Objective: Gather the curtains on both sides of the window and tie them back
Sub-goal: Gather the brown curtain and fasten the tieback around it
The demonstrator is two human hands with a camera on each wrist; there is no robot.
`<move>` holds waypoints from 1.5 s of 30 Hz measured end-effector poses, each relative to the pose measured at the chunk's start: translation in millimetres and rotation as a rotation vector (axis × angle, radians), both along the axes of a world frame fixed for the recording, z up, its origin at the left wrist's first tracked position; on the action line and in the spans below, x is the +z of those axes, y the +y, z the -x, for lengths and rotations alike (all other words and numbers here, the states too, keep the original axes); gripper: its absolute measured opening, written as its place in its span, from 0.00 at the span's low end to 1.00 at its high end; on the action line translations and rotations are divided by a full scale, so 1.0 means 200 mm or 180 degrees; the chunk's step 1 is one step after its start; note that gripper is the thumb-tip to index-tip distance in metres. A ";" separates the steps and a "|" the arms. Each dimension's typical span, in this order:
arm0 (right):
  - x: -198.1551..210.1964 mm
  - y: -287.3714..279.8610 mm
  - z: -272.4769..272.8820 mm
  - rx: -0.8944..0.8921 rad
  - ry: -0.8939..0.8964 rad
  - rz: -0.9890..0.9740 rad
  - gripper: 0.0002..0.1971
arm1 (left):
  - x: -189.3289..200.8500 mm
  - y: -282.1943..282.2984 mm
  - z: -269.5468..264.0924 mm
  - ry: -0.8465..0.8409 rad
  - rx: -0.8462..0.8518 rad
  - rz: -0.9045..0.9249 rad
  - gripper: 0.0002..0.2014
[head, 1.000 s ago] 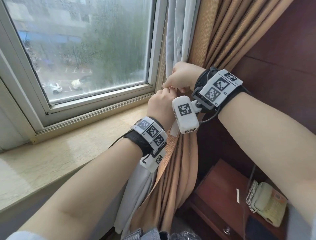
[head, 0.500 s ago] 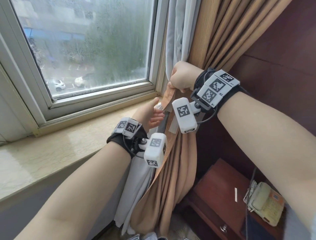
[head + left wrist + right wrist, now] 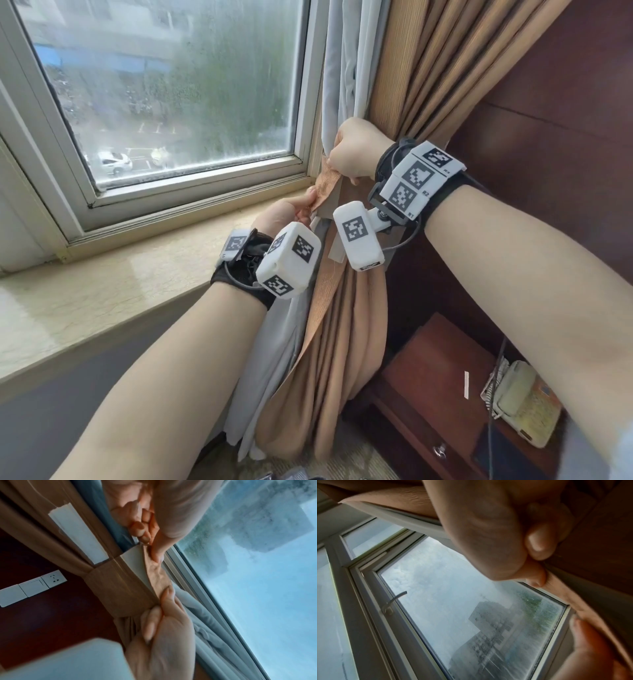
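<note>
**Tan fabric tie-back now stretched between your two hands**

Tan ribbed fabric tie-back band (image 3: 325,193) runs taut between your hands, wrapped around the gathered tan pleated curtain (image 3: 346,329) and the pale grey sheer curtain (image 3: 274,342) at the right edge of the rain-streaked window (image 3: 171,96).

A second ago both fists met high at the bundle. Since then your left hand (image 3: 286,216) has dropped towards the beige marble windowsill (image 3: 102,294) and turned palm-up, thumb and fingers pinching the band's free end. Your right hand (image 3: 356,156) has stayed put, fist closed on the band's upper part against the curtain.

The left wrist view shows the band circling the bundle, its white lining (image 3: 137,569) exposed where it folds.

That pull suggests you are drawing out slack, so the wrap is on but not yet fastened. No hook or fastening point is visible.
</note>
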State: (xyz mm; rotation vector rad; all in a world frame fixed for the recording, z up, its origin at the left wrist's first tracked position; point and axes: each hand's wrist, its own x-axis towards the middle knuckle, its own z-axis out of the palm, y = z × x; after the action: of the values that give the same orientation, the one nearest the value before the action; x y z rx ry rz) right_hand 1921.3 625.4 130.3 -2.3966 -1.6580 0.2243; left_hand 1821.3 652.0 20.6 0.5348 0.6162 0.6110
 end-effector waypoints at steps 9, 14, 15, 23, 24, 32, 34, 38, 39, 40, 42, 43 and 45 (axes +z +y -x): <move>-0.04 0.00 0.00 0.0319 -0.0190 -0.0264 0.13 | -0.10 -0.13 -0.08 -0.0211 0.0525 0.0060 0.13; -0.06 0.01 -0.04 0.0347 -0.0238 -0.0242 0.15 | -0.15 -0.18 -0.15 -0.0057 0.0799 -0.0361 0.08; -0.06 0.01 -0.04 0.0340 -0.0221 -0.0246 0.16 | -0.17 -0.18 -0.16 -0.0090 0.0825 -0.0439 0.06; -0.06 0.00 -0.12 0.0590 -0.0209 -0.0083 0.12 | -0.19 -0.18 -0.22 -0.0547 0.1123 -0.0509 0.05; -0.07 -0.02 -0.13 0.0718 -0.0258 -0.0079 0.13 | -0.19 -0.18 -0.23 -0.0640 0.1152 -0.0515 0.06; -0.09 -0.16 -0.21 0.1342 -0.0419 -0.0042 0.17 | -0.24 -0.17 -0.31 -0.0989 0.1266 -0.0251 0.13; -0.07 -0.16 -0.22 0.1294 -0.0492 0.0156 0.19 | -0.23 -0.17 -0.32 -0.1046 0.1124 -0.0338 0.12; -0.08 -0.13 -0.25 0.1091 -0.0581 0.0199 0.17 | -0.22 -0.20 -0.33 -0.0973 0.1067 -0.0452 0.13; -0.09 -0.13 -0.25 0.1059 -0.0527 0.0171 0.17 | -0.23 -0.20 -0.33 -0.0963 0.1071 -0.0510 0.14; -0.09 -0.13 -0.26 0.1041 -0.0454 0.0124 0.18 | -0.23 -0.20 -0.34 -0.0944 0.1058 -0.0563 0.14; -0.10 -0.13 -0.27 0.1063 -0.0360 -0.0023 0.21 | -0.23 -0.20 -0.34 -0.0832 0.0992 -0.0646 0.15; -0.10 -0.13 -0.28 0.1069 -0.0362 -0.0084 0.22 | -0.24 -0.19 -0.34 -0.0748 0.0964 -0.0652 0.15; -0.11 -0.13 -0.30 0.1065 -0.0371 -0.0151 0.20 | -0.24 -0.18 -0.34 -0.0625 0.0966 -0.0607 0.16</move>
State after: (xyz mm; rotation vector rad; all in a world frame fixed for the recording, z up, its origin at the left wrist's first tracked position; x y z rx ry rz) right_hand 1980.3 599.0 108.1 -2.1223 -2.0883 0.0976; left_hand 1890.2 615.2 -27.7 0.5554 0.4579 1.0041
